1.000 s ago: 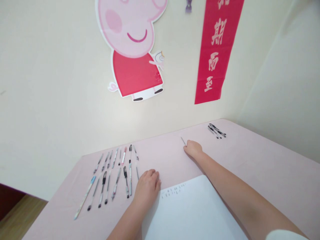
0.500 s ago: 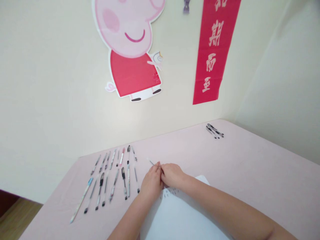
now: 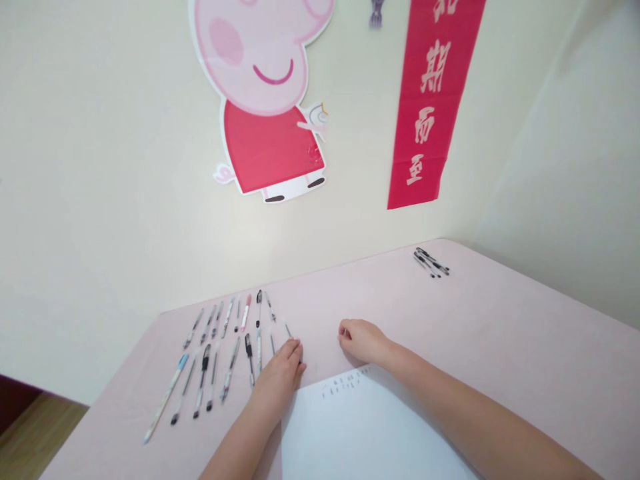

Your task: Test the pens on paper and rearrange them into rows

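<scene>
My left hand [image 3: 286,367] is low over the pink tabletop, at the right end of the lower row of pens. Its fingers are closed on a thin pen [image 3: 288,330], whose tip pokes out beyond them; the rest is hidden. Just left of that hand lies another slim pen [image 3: 273,343], partly covered by it. My right hand [image 3: 364,340] rests beyond the top edge of a white sheet of paper [image 3: 360,427] with rows of small writing. Its fingers are curled in, and whatever may be inside them is hidden.
Two rows of pens lie on the left, among them a pink-and-white pen [image 3: 246,313], a blue-capped pen [image 3: 165,399] and a black-gripped pen [image 3: 201,383]. Several black pens [image 3: 431,262] are bunched at the far right. The wall [image 3: 350,230] borders the table's back edge.
My hands, together before, have come apart. The left moved left toward the pens with the thin pen; the right moved slightly right. The paper's writing is now more exposed.
</scene>
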{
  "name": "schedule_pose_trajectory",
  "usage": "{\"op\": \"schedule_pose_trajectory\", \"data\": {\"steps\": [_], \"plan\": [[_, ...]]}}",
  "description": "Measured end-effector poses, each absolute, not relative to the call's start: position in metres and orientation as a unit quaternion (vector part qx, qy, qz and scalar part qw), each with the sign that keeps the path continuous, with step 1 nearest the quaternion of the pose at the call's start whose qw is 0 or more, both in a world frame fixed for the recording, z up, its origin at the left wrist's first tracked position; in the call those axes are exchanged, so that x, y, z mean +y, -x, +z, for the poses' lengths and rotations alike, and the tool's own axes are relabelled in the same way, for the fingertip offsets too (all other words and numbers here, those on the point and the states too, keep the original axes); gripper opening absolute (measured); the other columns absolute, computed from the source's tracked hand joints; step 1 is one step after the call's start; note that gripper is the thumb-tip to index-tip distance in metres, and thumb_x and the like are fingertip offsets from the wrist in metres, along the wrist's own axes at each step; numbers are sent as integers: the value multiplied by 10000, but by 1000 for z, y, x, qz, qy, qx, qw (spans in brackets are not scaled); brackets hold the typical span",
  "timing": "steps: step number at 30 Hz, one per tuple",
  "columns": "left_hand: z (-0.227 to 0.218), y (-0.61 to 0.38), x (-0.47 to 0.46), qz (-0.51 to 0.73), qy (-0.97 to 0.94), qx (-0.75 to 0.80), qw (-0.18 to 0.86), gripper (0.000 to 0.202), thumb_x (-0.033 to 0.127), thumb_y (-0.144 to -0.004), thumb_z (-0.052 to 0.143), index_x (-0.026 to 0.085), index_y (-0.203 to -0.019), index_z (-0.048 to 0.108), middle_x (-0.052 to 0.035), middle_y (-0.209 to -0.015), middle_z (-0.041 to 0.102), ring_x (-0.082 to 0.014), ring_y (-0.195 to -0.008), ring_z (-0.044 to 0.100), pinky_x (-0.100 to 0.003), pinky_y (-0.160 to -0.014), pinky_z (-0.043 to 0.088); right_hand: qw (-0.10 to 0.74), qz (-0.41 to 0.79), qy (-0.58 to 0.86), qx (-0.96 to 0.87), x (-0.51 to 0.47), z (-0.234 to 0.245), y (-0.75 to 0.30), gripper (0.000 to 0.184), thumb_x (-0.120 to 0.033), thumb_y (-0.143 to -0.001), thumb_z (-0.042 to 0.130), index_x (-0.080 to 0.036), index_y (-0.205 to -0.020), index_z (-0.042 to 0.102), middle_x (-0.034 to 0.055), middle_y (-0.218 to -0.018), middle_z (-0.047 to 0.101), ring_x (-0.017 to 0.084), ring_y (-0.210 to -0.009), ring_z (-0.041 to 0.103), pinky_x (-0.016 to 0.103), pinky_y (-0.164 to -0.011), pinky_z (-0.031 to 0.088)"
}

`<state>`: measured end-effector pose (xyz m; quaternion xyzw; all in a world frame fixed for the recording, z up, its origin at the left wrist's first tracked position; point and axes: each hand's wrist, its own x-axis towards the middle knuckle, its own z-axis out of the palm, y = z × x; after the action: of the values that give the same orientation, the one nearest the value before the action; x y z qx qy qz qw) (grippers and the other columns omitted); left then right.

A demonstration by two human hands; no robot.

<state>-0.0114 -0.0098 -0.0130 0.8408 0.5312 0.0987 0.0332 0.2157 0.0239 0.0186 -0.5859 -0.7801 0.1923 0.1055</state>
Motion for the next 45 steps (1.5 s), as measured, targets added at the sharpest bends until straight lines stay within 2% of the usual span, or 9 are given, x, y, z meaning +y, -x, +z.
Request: {"op": "schedule_pose_trajectory", "data": {"steps": [10,13,17,21,23,26,30,36,45], "plan": [[-14,33,-23,103,-856,507,20,363,277,-868,392,182,-1185,540,-80,-1290,520,-192,-1197,466,-358,-1010,384,153,167,638,-736,50,8,-257,222,-206,-777,427,-185,-838,640,46,-815,666,152,-731,564,241,-620,342],[-15,34,-25,111,-856,506,9,359,273,-869,388,194,-1182,547,-73,-1287,525,-195,-1189,474,-363,-998,399,182,88,663,-721,63,2,-281,242,-178,-778,409,-165,-832,645,73,-872,650,166,-812,558,251,-712,365],[-12,33,-29,110,-860,499,-17,360,275,-875,376,195,-1177,554,-70,-1271,538,-197,-1183,480,-367,-985,414,214,-28,703,-678,84,-9,-325,304,-182,-782,421,-123,-999,625,118,-1023,608,207,-981,507,279,-878,338],[-8,32,-32,127,-865,484,-44,369,298,-876,381,218,-1200,537,-68,-1278,530,-207,-1179,480,-388,-982,418,171,-91,767,-612,103,-18,-375,433,-242,-790,420,-110,-1183,542,146,-1238,504,261,-1141,403,360,-978,268],[-6,32,-32,134,-866,479,-50,374,308,-876,385,222,-1211,526,-70,-1292,516,-209,-1183,473,-395,-981,417,130,-90,795,-586,110,-23,-397,465,-299,-815,390,-120,-1225,517,153,-1321,434,283,-1225,323,405,-997,234],[-4,31,-33,133,-868,475,-55,372,314,-879,382,218,-1210,522,-71,-1304,503,-212,-1204,449,-405,-994,403,85,-79,818,-563,117,-27,-421,476,-354,-843,344,-155,-1242,511,142,-1353,408,304,-1266,276,455,-1001,207],[-3,30,-33,118,-869,477,-47,379,323,-885,370,220,-1224,505,-65,-1321,486,-214,-1234,413,-418,-1013,381,52,-80,816,-570,120,-26,-436,436,-352,-855,321,-159,-1125,605,126,-1278,499,315,-1238,322,475,-994,208],[-3,30,-35,122,-868,481,-30,390,328,-887,366,217,-1241,488,-72,-1340,463,-217,-1256,385,-423,-1025,365,56,-109,786,-606,109,-13,-422,378,-254,-833,357,-86,-865,694,189,-1002,631,306,-1057,478,444,-937,260],[12,16,-35,131,-869,477,-25,370,312,-888,357,207,-1208,511,-76,-1342,458,-214,-1251,392,-404,-1023,373,117,-84,672,-727,71,-5,-330,307,-202,-825,403,-111,-827,696,145,-902,628,234,-955,492,357,-925,269]]}}
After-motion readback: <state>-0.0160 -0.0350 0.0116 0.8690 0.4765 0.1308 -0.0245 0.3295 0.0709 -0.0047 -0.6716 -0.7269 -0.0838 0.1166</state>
